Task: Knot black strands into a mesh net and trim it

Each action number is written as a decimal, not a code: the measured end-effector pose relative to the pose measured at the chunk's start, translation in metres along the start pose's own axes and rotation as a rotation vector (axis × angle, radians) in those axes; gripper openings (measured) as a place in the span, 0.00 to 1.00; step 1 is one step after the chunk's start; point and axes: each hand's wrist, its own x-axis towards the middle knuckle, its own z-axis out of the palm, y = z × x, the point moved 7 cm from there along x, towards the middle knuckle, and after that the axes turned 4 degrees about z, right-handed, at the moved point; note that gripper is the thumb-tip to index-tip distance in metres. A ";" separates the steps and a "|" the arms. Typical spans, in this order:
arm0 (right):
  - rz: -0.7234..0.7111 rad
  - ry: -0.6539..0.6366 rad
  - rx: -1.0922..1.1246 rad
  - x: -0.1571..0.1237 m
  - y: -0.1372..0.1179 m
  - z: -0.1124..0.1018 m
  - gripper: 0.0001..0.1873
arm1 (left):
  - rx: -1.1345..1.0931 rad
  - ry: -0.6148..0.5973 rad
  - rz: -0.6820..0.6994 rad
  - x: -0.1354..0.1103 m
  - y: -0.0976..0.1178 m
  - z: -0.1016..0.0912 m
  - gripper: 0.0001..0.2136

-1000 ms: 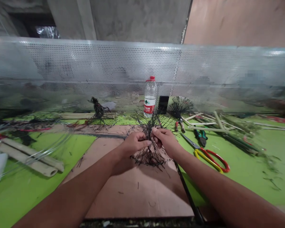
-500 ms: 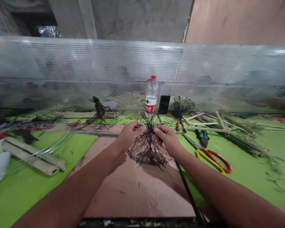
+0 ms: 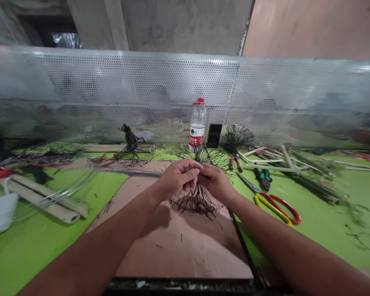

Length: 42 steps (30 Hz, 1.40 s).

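A black wire bundle (image 3: pixel 197 202) stands on the brown board (image 3: pixel 185 250) in front of me, flared at its base, with loose strands fanning out at the top. My right hand (image 3: pixel 215 181) is closed round its narrow neck from the right. From the left, my left hand (image 3: pixel 180 177) meets it with bent fingers pressed together in a pinch. The fingertips of both hands touch or nearly touch in front of the neck, which they hide. Whatever the left fingers pinch is too small to make out.
Right of the board lie scissors (image 3: pixel 273 205) with red and yellow handles, green-handled pliers (image 3: pixel 263 177) and green stalks (image 3: pixel 314 185). Behind stands a water bottle (image 3: pixel 197 125) before a perforated metal screen (image 3: pixel 126 82). Bamboo tubes (image 3: pixel 46 199) lie left; another black wire bundle (image 3: pixel 131 142) stands at the back.
My left hand has moved right, across the front of the wire bundle's neck, to meet the right hand. The right hand has stayed at the neck, its fingers now more curled.
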 end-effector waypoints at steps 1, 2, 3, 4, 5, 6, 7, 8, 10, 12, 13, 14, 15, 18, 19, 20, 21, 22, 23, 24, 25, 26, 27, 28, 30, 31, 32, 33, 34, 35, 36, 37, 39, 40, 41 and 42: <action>0.010 0.003 0.026 0.001 -0.001 -0.001 0.09 | -0.009 0.014 0.008 0.001 0.000 -0.003 0.14; 0.022 0.010 0.061 0.001 -0.002 -0.003 0.08 | -0.022 0.033 0.015 0.001 0.000 -0.006 0.14; 0.034 0.022 0.101 0.002 -0.002 -0.005 0.07 | -0.036 0.060 0.021 0.003 -0.001 -0.010 0.15; 0.049 0.043 0.144 0.003 -0.003 -0.007 0.07 | -0.047 0.107 0.028 0.004 -0.003 -0.016 0.16; 0.066 0.069 0.185 0.003 -0.003 -0.010 0.07 | -0.052 0.182 0.036 0.005 -0.005 -0.023 0.16; 0.087 0.099 0.226 0.003 -0.002 -0.012 0.06 | -0.043 0.287 0.043 0.005 -0.008 -0.033 0.17; 0.112 0.133 0.272 0.002 -0.001 -0.015 0.06 | -0.016 0.407 0.050 0.004 -0.012 -0.043 0.16; 0.141 0.162 0.329 0.002 0.001 -0.017 0.05 | 0.028 0.528 0.053 0.002 -0.015 -0.052 0.16; 0.219 0.179 0.468 0.000 0.006 -0.017 0.06 | 0.125 0.658 0.028 -0.002 -0.021 -0.061 0.15; 0.293 0.150 0.616 -0.003 0.010 -0.013 0.06 | 0.159 0.577 -0.033 0.001 -0.028 -0.054 0.18; 0.317 0.128 0.681 -0.004 0.010 -0.010 0.06 | 0.148 0.492 -0.070 0.003 -0.033 -0.046 0.19; 0.329 0.110 0.735 -0.005 0.009 -0.008 0.06 | 0.126 0.410 -0.101 0.005 -0.037 -0.037 0.19; 0.329 0.100 0.779 -0.005 0.007 -0.007 0.05 | 0.098 0.349 -0.122 0.006 -0.040 -0.029 0.19; 0.295 0.115 0.848 -0.006 0.000 -0.011 0.04 | 0.030 0.309 -0.135 0.008 -0.048 -0.016 0.21; 0.271 0.121 0.852 -0.006 -0.003 -0.014 0.04 | 0.023 0.308 -0.126 0.008 -0.050 -0.013 0.21; 0.237 0.113 0.845 -0.005 -0.007 -0.016 0.04 | 0.024 0.301 -0.114 0.009 -0.051 -0.011 0.22; 0.190 0.088 0.822 -0.005 -0.013 -0.018 0.05 | 0.028 0.285 -0.098 0.010 -0.051 -0.008 0.22; 0.133 0.046 0.778 -0.004 -0.021 -0.019 0.06 | 0.026 0.260 -0.081 0.011 -0.050 -0.005 0.23; 0.066 -0.013 0.714 -0.004 -0.030 -0.019 0.07 | 0.011 0.239 -0.063 0.011 -0.049 -0.003 0.23; -0.010 -0.083 0.633 -0.004 -0.040 -0.016 0.07 | -0.015 0.217 -0.049 0.011 -0.046 -0.001 0.23; -0.094 -0.151 0.540 -0.007 -0.050 -0.012 0.06 | -0.046 0.201 -0.041 0.011 -0.043 0.000 0.23; -0.177 -0.216 0.438 -0.010 -0.060 -0.006 0.04 | -0.075 0.184 -0.043 0.010 -0.040 0.001 0.23; -0.256 -0.280 0.337 -0.015 -0.068 0.001 0.04 | -0.092 0.158 -0.060 0.009 -0.038 0.002 0.22; -0.327 -0.349 0.236 -0.020 -0.074 0.011 0.05 | -0.096 0.125 -0.089 0.007 -0.037 0.003 0.22; -0.431 -0.462 0.053 -0.032 -0.082 0.030 0.06 | -0.093 0.059 -0.156 0.005 -0.036 0.004 0.20; -0.462 -0.505 -0.023 -0.037 -0.084 0.039 0.07 | -0.105 0.043 -0.182 0.004 -0.037 0.004 0.19; -0.485 -0.538 -0.087 -0.042 -0.085 0.046 0.08 | -0.127 0.040 -0.199 0.003 -0.038 0.003 0.18; -0.503 -0.553 -0.137 -0.045 -0.086 0.051 0.09 | -0.162 0.049 -0.205 0.003 -0.039 0.001 0.17; -0.517 -0.555 -0.177 -0.047 -0.088 0.054 0.09 | -0.199 0.058 -0.203 0.004 -0.040 -0.001 0.16; -0.531 -0.554 -0.206 -0.048 -0.090 0.055 0.09 | -0.229 0.060 -0.199 0.005 -0.041 -0.001 0.15; -0.543 -0.549 -0.227 -0.049 -0.092 0.056 0.09 | -0.244 0.053 -0.194 0.005 -0.043 -0.002 0.15; -0.551 -0.543 -0.242 -0.049 -0.093 0.056 0.09 | -0.246 0.043 -0.189 0.006 -0.044 -0.001 0.15; -0.561 -0.535 -0.260 -0.050 -0.095 0.055 0.09 | -0.246 0.027 -0.178 0.007 -0.044 0.000 0.14; -0.562 -0.538 -0.266 -0.050 -0.094 0.055 0.09 | -0.249 0.028 -0.172 0.007 -0.044 0.000 0.14; -0.561 -0.543 -0.269 -0.050 -0.093 0.056 0.09 | -0.254 0.036 -0.163 0.008 -0.043 0.000 0.14; -0.560 -0.551 -0.268 -0.051 -0.092 0.057 0.09 | -0.262 0.047 -0.153 0.008 -0.041 -0.001 0.13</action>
